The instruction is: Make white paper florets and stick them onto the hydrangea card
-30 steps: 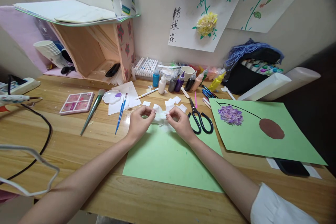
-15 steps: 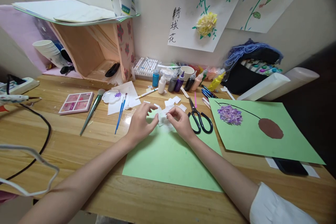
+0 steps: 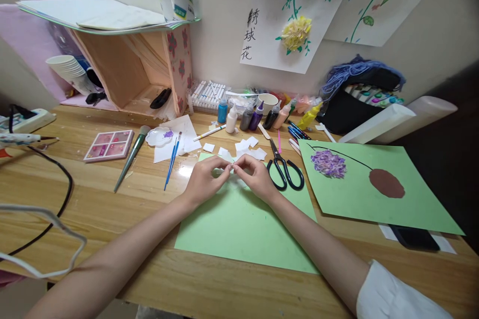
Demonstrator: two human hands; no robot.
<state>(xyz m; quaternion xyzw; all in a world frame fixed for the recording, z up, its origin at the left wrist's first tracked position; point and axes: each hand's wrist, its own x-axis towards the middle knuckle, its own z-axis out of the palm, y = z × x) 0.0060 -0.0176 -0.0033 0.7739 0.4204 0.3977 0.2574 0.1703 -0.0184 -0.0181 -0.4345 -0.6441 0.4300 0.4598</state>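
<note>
Above the green sheet [image 3: 247,229], the fingertips of my left hand [image 3: 205,179] and my right hand [image 3: 259,177] meet in a pinch. Between them is a tiny bit of white paper, mostly covered by the fingers. Just beyond my hands lie several small cut white paper pieces [image 3: 245,144], some at the sheet's far edge. Black-handled scissors [image 3: 277,156] rest beside my right hand, blades pointing away and handles partly over the green sheet.
To the right lies another green sheet [image 3: 348,199] with a purple paper flower [image 3: 329,163] and a brown oval [image 3: 386,183]. Paint bottles [image 3: 256,118] line the back. Leftward are blue brushes [image 3: 172,162], a large brush [image 3: 130,159], a pink palette [image 3: 108,146] and a black cable [image 3: 69,184].
My left hand has come rightward and closed its fingers, so both hands' fingertips now touch. My right hand has shifted slightly left. White pieces beyond the left hand are more exposed.
</note>
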